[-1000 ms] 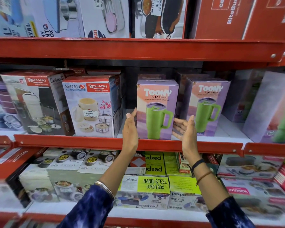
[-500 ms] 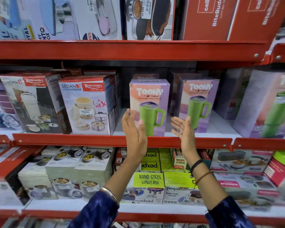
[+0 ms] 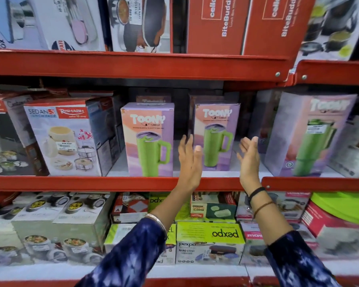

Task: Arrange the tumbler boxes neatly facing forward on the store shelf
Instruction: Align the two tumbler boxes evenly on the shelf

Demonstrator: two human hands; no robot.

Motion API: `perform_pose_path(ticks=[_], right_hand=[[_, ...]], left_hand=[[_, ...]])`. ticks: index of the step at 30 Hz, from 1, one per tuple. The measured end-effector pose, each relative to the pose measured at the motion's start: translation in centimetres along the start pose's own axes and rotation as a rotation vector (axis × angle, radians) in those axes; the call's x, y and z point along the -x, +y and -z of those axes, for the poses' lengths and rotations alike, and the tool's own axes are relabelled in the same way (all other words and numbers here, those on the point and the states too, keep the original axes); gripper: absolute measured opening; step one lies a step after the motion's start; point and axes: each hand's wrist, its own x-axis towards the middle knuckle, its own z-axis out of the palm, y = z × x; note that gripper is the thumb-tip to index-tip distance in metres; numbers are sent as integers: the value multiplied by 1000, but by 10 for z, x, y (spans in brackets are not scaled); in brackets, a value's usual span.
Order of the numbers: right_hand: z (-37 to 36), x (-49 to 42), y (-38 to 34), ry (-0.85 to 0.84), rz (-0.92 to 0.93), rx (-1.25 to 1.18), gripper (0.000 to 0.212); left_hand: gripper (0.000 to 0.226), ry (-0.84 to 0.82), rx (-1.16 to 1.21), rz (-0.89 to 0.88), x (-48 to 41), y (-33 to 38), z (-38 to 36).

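On the middle red shelf, three Toony tumbler boxes stand upright in a row with their printed fronts toward the aisle. The left Toony box sits at the shelf's front edge, square to the aisle, showing a green handled tumbler on a pink and lilac ground. The middle Toony box stands further back and is turned slightly, so a sliver of its left side shows. The right Toony box stands close to the front on the neighbouring shelf section, tilted a little and carrying a white price sticker. More boxes of the same kind stand behind them in shadow; their details cannot be made out.

Both hands are raised with palms facing each other, one on either side of the middle box, empty. The left hand is spread open in the gap between the left and middle boxes; whether it touches the middle box cannot be told. The right hand is open too, fingers loosely curved, clear of the box's right side.

Beside the left tumbler box stands a Rishabh Sedan lunch pack box.
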Motion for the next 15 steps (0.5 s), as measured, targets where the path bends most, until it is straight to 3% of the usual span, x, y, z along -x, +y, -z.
perform_pose_path(ticks=[3,6,10,15], right_hand=[[1,-14,0,-53,-62,47,71],[3,-22,3,-134,-129,70,95],[5,-24,3,-228,-136,37,70],[17,-22,8,-177,-147,41,75]], left_hand=[[51,17,33,108,-17,-1,-9],[54,-22,68,175,-26,-5,-11],[59,-28,84,174,-24,-7,-13],[58,-9,100,185,-17,-1,-14]])
